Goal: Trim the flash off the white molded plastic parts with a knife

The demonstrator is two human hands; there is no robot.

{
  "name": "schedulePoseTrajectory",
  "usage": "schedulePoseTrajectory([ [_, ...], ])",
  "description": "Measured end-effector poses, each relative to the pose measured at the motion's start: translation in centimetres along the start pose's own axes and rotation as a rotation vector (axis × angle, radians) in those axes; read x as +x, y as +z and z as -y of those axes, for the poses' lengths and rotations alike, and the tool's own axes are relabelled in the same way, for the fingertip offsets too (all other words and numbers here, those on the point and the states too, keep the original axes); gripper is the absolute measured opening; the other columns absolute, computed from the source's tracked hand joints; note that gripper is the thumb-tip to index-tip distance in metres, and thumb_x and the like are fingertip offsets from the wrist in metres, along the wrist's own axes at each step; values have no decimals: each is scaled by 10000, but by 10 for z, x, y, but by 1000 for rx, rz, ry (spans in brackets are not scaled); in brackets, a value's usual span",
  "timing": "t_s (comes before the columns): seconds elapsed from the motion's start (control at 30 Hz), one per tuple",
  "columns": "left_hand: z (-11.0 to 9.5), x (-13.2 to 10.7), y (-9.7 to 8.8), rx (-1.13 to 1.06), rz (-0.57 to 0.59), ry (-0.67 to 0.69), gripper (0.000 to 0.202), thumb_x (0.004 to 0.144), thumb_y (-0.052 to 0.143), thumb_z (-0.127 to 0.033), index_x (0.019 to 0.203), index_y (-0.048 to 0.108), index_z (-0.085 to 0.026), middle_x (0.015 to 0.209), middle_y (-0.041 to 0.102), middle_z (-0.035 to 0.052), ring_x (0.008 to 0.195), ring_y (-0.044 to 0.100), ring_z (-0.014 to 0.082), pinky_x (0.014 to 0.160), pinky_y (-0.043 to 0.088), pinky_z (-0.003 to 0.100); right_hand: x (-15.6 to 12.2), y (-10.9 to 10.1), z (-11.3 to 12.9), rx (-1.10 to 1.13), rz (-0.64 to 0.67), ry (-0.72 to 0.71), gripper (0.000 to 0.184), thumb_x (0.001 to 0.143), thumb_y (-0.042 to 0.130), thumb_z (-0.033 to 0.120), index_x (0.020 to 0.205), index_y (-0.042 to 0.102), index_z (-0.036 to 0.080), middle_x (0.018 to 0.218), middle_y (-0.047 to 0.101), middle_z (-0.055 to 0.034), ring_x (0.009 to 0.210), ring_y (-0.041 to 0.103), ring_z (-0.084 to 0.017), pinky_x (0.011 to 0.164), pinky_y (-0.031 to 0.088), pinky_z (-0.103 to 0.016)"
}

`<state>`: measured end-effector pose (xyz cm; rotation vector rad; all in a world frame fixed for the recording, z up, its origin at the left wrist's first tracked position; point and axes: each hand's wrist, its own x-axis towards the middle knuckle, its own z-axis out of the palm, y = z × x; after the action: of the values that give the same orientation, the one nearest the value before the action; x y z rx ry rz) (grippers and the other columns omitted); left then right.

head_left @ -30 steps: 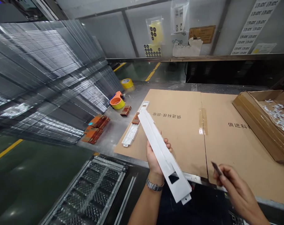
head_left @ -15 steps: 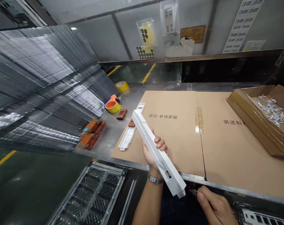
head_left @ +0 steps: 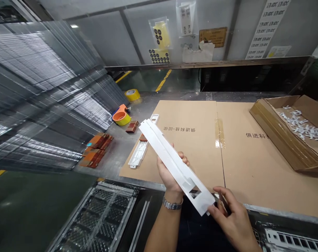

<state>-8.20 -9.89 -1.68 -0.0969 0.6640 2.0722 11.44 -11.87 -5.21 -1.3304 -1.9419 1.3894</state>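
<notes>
My left hand (head_left: 169,173), with a metal watch band at the wrist, is closed around a long white plastic panel (head_left: 174,166). The panel slants from upper left to lower right above the table's front edge, with a rectangular cutout near its lower end. My right hand (head_left: 231,213) is at that lower end, its thumb at the panel's corner. A small, thin dark thing sits between its bent fingers, too hidden to name. Behind the panel's upper end, another white plastic strip (head_left: 139,154) lies on the cardboard with a reddish-brown block (head_left: 143,138) on it.
Flat cardboard sheets (head_left: 201,154) cover the table. At right stands a cardboard box (head_left: 280,140) with small white parts. Left lie an orange tape dispenser (head_left: 121,115), yellow tape (head_left: 132,94) and reddish-brown blocks (head_left: 96,150). Plastic sheeting (head_left: 43,98) hangs at far left.
The white panel has turned, showing more of its broad face and cutout. My right hand has moved up and left to the panel's lower end. The view has shifted slightly.
</notes>
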Motion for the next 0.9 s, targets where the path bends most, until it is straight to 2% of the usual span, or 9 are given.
schedulePoseTrajectory([
  [0.13,-1,-6,6,66,-41,23,426,833,392,-506,1093,589,-231,638,560,44,528,528,163,484,434,252,5,1,20,49,85,-30,328,855,515,506,929,587,195,695,611,8,622,555,-133,568,440,-198],
  [0.23,-2,-7,7,88,-62,3,460,833,393,-520,1144,571,-230,642,568,47,528,532,163,483,434,251,5,-2,24,121,124,-54,348,907,432,476,945,606,176,792,640,-29,702,579,-148,639,461,-216],
  [0.33,-2,-7,6,91,-75,-23,475,834,389,-535,1146,572,-227,635,564,43,513,525,156,474,434,248,5,-4,21,170,121,-27,410,915,406,488,965,622,143,689,594,-18,600,535,-133,581,449,-225],
  [0.5,-1,-4,4,41,-55,-57,408,827,425,-517,1041,615,-226,639,551,37,509,513,143,478,438,245,5,-3,14,320,131,96,483,895,413,548,999,598,114,597,549,8,429,403,-81,429,329,-211],
  [0.57,-1,-2,2,14,-44,-57,397,835,411,-495,1022,620,-214,643,552,44,513,514,148,478,444,253,6,-3,11,354,96,124,483,887,423,561,988,588,117,574,529,18,423,383,-77,423,309,-208],
  [0.7,-4,5,-7,-42,-9,-14,390,865,361,-432,1051,611,-197,653,533,32,521,507,141,478,449,244,4,-8,3,247,67,83,460,837,505,579,957,590,142,564,446,39,520,417,-106,494,336,-217],
  [0.83,-6,11,-20,-145,66,24,377,891,353,-397,1117,579,-196,686,505,8,544,493,107,500,450,206,-7,-12,4,252,137,53,467,924,295,566,1050,530,182,622,443,34,530,396,-112,506,319,-227],
  [0.9,-5,14,-25,-208,113,37,368,904,349,-384,1139,561,-196,693,490,-7,548,481,85,508,443,178,-13,-11,7,209,147,36,441,955,234,516,937,539,197,615,420,34,537,383,-113,518,303,-231],
])
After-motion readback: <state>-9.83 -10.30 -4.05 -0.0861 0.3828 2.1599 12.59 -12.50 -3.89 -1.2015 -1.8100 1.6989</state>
